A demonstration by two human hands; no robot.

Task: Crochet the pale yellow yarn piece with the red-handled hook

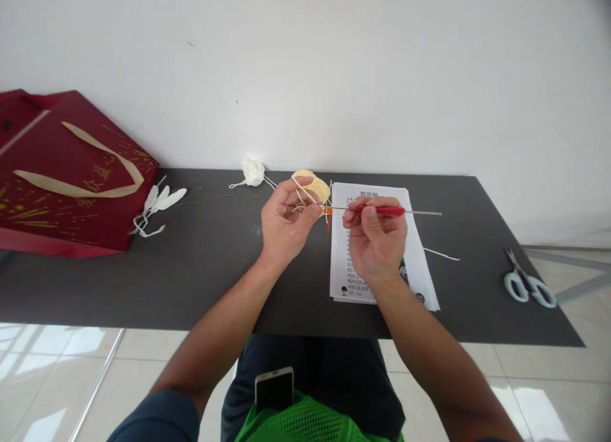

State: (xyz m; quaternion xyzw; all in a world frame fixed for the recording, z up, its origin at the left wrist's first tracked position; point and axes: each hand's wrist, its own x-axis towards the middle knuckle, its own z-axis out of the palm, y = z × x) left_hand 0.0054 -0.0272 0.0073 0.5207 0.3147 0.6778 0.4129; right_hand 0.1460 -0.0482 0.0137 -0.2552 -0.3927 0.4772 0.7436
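Your right hand (379, 238) grips a slim, red-handled metal hook (384, 210) that reaches your left hand (287, 221), which pinches thin cream yarn (304, 193) above the matte dark table (214, 257). Behind sit a rounded yellow yarn ball (319, 186) and a loopy white yarn bundle (252, 172).

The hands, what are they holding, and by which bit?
The right hand holds a crochet hook by its red middle. The left hand holds yellow yarn across its fingers; the pinched bit is too small to tell.
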